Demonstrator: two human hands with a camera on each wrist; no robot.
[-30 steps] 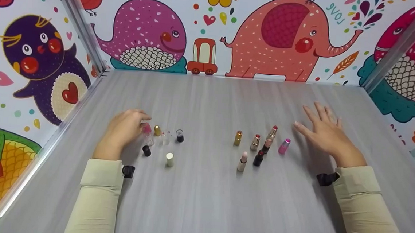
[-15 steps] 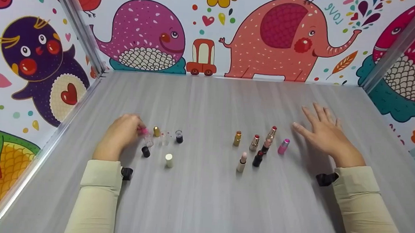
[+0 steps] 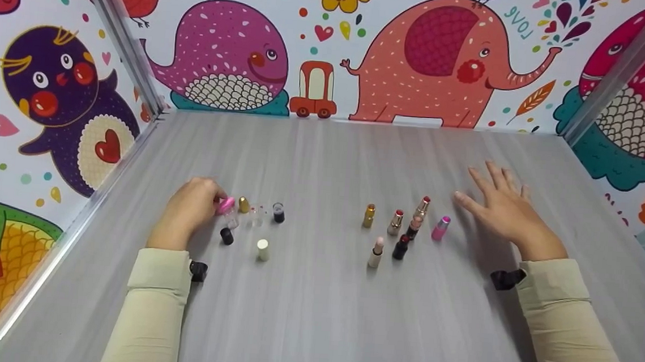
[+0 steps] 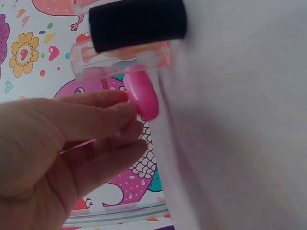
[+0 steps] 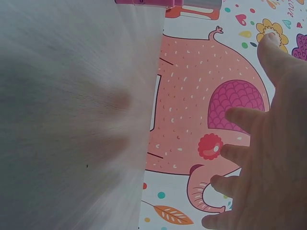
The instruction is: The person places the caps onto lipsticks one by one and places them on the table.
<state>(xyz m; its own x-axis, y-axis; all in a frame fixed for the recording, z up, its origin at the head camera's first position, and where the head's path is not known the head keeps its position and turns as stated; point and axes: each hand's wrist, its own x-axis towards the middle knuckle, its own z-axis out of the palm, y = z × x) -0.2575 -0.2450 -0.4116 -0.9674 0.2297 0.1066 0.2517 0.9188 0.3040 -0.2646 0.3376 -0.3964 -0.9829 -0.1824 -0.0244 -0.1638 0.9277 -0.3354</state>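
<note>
My left hand (image 3: 190, 208) pinches a small pink cap (image 3: 225, 205) between thumb and fingertips, just above the grey table; the same pink cap (image 4: 141, 93) shows close up in the left wrist view, next to a clear cap (image 4: 120, 60) and a black cap (image 4: 136, 24). Around it stand a gold cap (image 3: 243, 204), a dark cap (image 3: 279, 212), a black cap (image 3: 227, 235) and a white cap (image 3: 262, 249). My right hand (image 3: 499, 207) rests flat and spread on the table, right of a pink lipstick (image 3: 441, 227). It holds nothing.
Several uncapped lipsticks (image 3: 395, 231) stand in a cluster at centre right. Cartoon-printed walls (image 3: 332, 45) close the table (image 3: 313, 316) at the back and both sides, with metal rails (image 3: 122, 36) in the corners.
My left hand has drawn back slightly leftward and lifted the pink cap off the clear piece. The right hand has stayed put.
</note>
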